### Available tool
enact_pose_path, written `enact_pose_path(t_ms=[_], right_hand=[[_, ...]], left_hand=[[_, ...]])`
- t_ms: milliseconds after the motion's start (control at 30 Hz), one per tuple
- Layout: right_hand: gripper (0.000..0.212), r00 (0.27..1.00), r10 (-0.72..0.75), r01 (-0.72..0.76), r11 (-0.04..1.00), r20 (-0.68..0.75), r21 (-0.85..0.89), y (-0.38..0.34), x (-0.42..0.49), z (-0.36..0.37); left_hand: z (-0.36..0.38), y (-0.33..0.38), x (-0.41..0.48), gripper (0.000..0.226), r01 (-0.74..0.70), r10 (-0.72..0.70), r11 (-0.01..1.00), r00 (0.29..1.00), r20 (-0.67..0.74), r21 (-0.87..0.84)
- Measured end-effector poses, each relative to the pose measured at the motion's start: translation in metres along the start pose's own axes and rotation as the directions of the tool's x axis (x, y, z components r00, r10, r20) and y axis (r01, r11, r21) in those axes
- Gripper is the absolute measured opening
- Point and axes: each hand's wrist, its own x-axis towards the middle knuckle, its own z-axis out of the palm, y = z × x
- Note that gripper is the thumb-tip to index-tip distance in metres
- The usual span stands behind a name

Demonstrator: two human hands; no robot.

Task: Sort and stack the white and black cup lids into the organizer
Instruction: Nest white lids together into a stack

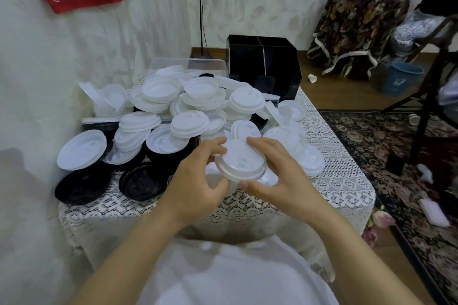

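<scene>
Lace-covered surface (347, 181), lid heap (173, 106), organizer (250, 62) behind.
Your left hand (195, 181) and right hand (285, 176) pinch a white lid stack (240, 163); square its rims first.

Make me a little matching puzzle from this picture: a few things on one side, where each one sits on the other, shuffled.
Things
1. black organizer
2. black lids
3. blue bucket
4. white lid stack

Places
A. on the floor, right of the table
B. gripped by the left hand and right hand
C. table's far end, behind the lid pile
D. table's near left corner

Pairs: 1-C, 2-D, 3-A, 4-B
</scene>
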Motion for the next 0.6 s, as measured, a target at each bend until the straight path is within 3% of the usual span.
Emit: enact_pose_path(t_ms=[133,600], right_hand=[[0.072,0.999,0.045,-0.044,0.999,0.022,-0.028,0.007,-0.003,-0.007],[0.075,0.997,0.024,-0.016,0.994,0.070,-0.112,0.022,-0.026,-0.019]], left_hand=[[0.001,-0.005,-0.006,0.048,0.062,-0.053,0.996,0.989,0.139,-0.061],[0.026,0.002,-0.019,0.054,0.108,-0.123,0.988,0.983,0.136,0.112]])
